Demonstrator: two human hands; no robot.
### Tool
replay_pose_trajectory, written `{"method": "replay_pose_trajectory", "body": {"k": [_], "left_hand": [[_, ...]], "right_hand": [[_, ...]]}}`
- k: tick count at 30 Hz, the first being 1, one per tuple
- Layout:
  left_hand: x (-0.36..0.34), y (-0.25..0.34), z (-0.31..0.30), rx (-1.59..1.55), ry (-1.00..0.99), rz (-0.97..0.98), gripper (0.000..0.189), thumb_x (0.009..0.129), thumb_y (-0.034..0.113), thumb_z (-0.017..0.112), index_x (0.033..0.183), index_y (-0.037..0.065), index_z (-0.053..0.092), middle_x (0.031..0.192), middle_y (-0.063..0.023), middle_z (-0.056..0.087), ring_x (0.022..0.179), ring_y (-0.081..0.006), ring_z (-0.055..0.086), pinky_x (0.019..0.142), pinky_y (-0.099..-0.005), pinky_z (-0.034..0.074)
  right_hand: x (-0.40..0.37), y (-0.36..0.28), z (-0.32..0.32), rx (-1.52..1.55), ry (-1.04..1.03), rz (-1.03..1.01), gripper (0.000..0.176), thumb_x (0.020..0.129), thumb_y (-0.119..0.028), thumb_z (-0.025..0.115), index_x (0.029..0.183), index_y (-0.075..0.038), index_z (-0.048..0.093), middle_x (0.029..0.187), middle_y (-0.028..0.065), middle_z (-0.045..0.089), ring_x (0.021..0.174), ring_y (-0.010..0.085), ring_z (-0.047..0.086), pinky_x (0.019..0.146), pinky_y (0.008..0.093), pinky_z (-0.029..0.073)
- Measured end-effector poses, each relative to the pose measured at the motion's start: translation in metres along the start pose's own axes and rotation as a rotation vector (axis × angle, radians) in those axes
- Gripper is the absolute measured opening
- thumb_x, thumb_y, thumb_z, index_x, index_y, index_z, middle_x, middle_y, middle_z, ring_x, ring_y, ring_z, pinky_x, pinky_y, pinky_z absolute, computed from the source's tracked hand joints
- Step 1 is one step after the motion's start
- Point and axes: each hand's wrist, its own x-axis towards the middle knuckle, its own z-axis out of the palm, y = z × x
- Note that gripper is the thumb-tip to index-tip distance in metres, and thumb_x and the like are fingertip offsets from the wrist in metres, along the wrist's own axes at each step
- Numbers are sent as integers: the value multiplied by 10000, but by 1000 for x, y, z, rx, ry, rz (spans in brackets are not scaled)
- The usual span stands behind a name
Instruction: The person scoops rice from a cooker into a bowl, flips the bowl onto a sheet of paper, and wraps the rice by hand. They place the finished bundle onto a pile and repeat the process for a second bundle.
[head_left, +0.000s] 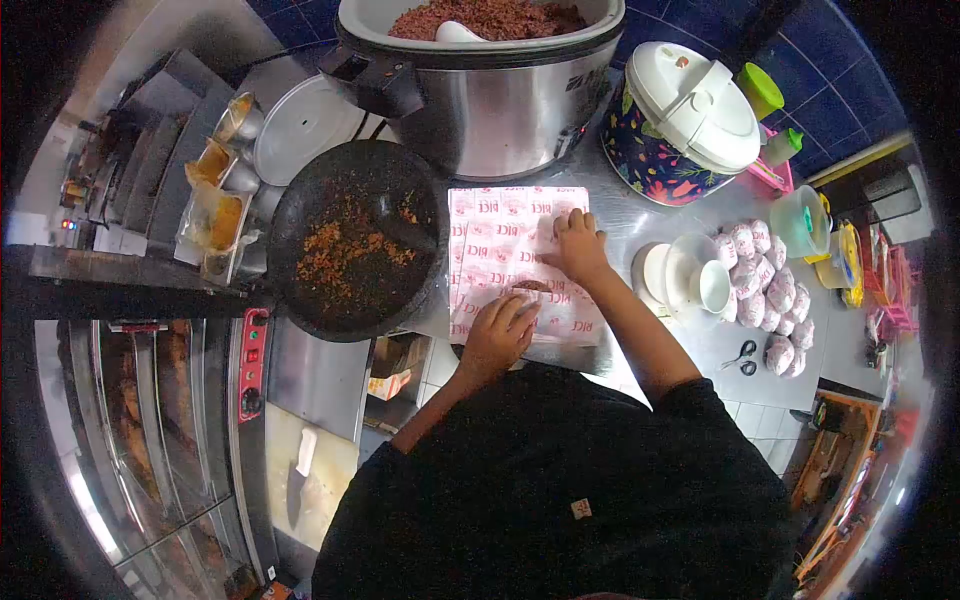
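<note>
A stack of white wrapping paper (485,255) with red "RICE" print lies on the steel counter before me. My right hand (582,248) rests on its right part, fingers slightly spread and bent, palm down. Near the lower middle of the sheet, my left hand (500,332) has its fingers curled together over a fold of paper. Between the hands a small strip of brown food (531,286) shows; the rest of it is hidden by paper and fingers.
A large cooker (490,120) of reddish rice stands behind. At left are a dark pan (350,285) with crumbs and sauce containers (222,222). At right are a floral container (665,150), plastic bowls (712,287), several wrapped bundles (780,290) and black scissors (743,357). A knife (300,470) lies lower left.
</note>
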Motion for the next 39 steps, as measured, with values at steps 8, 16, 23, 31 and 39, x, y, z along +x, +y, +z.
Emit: {"method": "replay_pose_trajectory", "body": {"k": [8, 16, 23, 31, 39], "left_hand": [[-1, -1, 3, 20, -5, -3, 391, 797, 173, 646, 1176, 97, 589, 1199, -124, 551, 1141, -297, 513, 969, -433, 417], [0, -3, 4, 13, -48, 62, 419, 806, 183, 622, 1211, 90, 563, 1286, -121, 516, 1224, -276, 466, 1035, -477, 358], [4, -6, 6, -37, -76, 84, 424, 795, 183, 625, 1199, 71, 566, 1255, -138, 533, 1200, -289, 486, 1026, -473, 371], [4, -12, 10, -2, -61, 138, 440, 786, 224, 638, 1192, 70, 569, 1255, -133, 526, 1212, -288, 470, 1030, -469, 369], [-1, -12, 12, 34, -52, 155, 436, 780, 245, 645, 1166, 57, 573, 1215, -138, 537, 1194, -295, 468, 1026, -482, 362]], "right_hand": [[-15, 0, -22, 130, -17, -111, 490, 709, -326, 761, 1122, -142, 571, 986, 98, 649, 966, 251, 598, 875, 469, 353], [-32, -4, -22, -85, -13, -75, 379, 726, -220, 718, 1082, -132, 625, 951, 115, 666, 921, 269, 627, 777, 499, 412], [-6, -24, -31, 158, -39, -123, 426, 702, -286, 743, 1067, -93, 641, 1052, 132, 649, 1029, 257, 608, 869, 477, 418], [53, 9, 7, 489, -205, -413, 330, 627, -116, 734, 948, -67, 678, 886, 145, 673, 861, 304, 649, 732, 358, 506], [-45, -18, -28, 5, 30, -470, 174, 744, -51, 553, 899, -22, 629, 915, 156, 598, 892, 312, 604, 795, 390, 496]]}}
